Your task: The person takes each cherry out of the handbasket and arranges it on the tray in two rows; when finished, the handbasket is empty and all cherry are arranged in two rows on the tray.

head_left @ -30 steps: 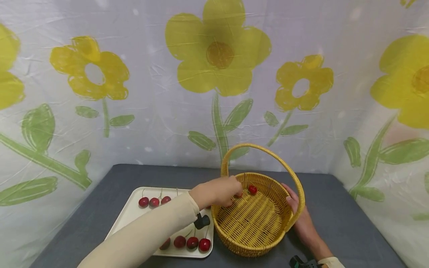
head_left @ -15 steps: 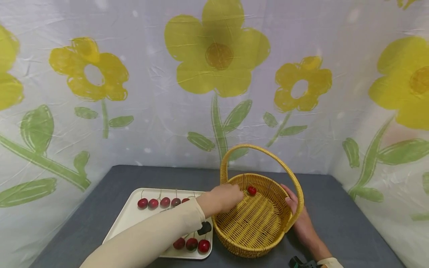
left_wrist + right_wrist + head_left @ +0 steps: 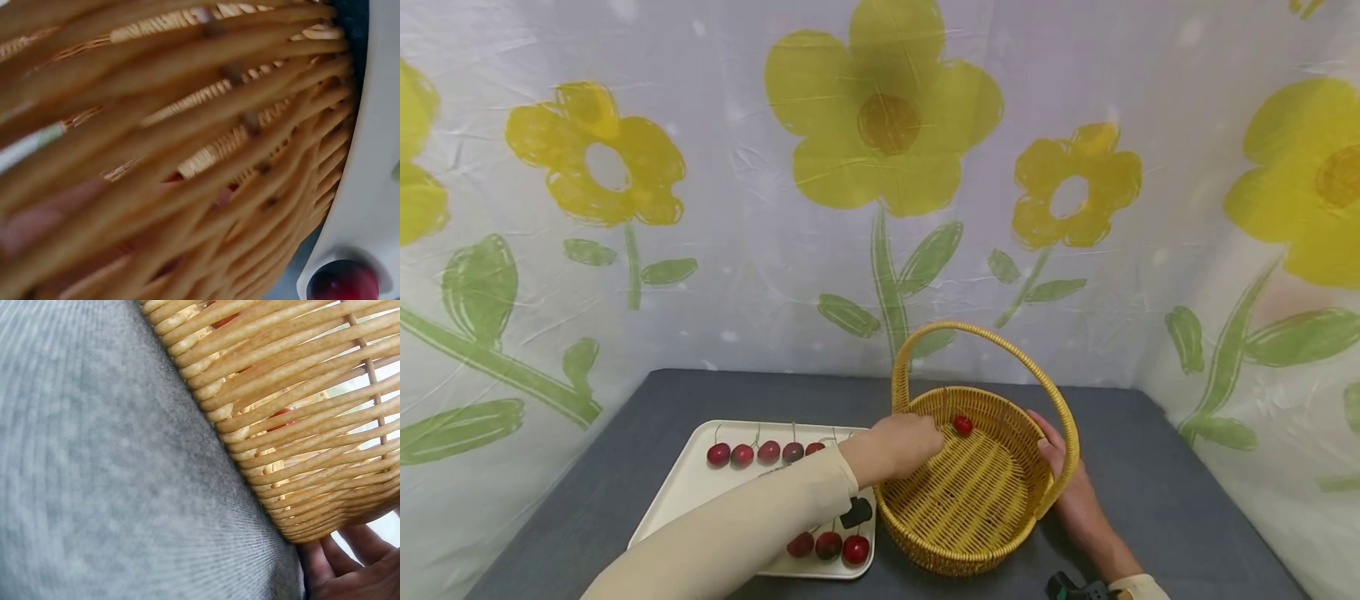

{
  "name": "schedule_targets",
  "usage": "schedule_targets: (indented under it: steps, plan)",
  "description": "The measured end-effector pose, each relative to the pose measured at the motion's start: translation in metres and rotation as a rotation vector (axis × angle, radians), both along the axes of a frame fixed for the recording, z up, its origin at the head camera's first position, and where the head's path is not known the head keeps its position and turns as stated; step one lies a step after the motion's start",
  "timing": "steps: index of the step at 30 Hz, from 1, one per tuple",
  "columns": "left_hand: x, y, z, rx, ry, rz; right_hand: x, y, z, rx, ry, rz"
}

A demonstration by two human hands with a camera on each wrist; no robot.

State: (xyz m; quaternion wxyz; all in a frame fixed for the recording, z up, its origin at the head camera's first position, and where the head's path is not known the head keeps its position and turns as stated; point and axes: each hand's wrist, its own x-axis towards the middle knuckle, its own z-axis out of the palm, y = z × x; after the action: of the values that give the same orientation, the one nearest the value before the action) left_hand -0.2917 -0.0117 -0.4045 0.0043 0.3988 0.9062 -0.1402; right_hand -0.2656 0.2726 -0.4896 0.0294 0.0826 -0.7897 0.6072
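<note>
My left hand point(image 3: 898, 446) reaches over the left rim of a yellow woven basket point(image 3: 973, 508), its knuckles up and fingertips hidden inside. Through the weave point(image 3: 250, 156), the left wrist view gives glimpses of fingers beside bits of red, a cherry pinched at the fingertips. Another red cherry point(image 3: 962, 425) lies inside near the back wall. On the basket's right side, my right hand point(image 3: 1075, 483) holds the outer wall, with fingers point(image 3: 356, 550) curved along the weave in the right wrist view. The tall handle arches above both hands.
A white tray point(image 3: 688, 483) stands left of the basket. Stemmed cherries line its back, and several more, such as a dark red one point(image 3: 855, 550), sit at its front right. My left sleeve point(image 3: 752, 525) crosses the tray. A flower-printed curtain point(image 3: 737, 292) hangs behind the grey table.
My left hand has moved slightly right and lower into the basket, carrying the cherry out of the head view. Over the last half second it barely moves. The right hand stays put.
</note>
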Motion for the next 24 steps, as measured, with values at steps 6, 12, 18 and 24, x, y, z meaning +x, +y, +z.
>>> schedule_targets:
  steps: [6, 12, 18, 24]
  plan:
    - [-0.008, -0.008, 0.007, 0.236, -0.190, -0.048, 0.000, 0.000, -0.001, -0.004, 0.013, 0.011]
    - [-0.004, -0.017, 0.016, 0.503, -0.272, -0.111, 0.000, -0.002, 0.000, -0.016, 0.013, 0.011]
    - [0.019, -0.037, 0.024, 0.848, -0.461, 0.011, 0.000, -0.003, 0.000, -0.020, 0.012, 0.014]
    - [0.044, -0.074, 0.027, 1.034, -0.572, 0.121, 0.001, -0.002, 0.000, 0.001, 0.027, 0.013]
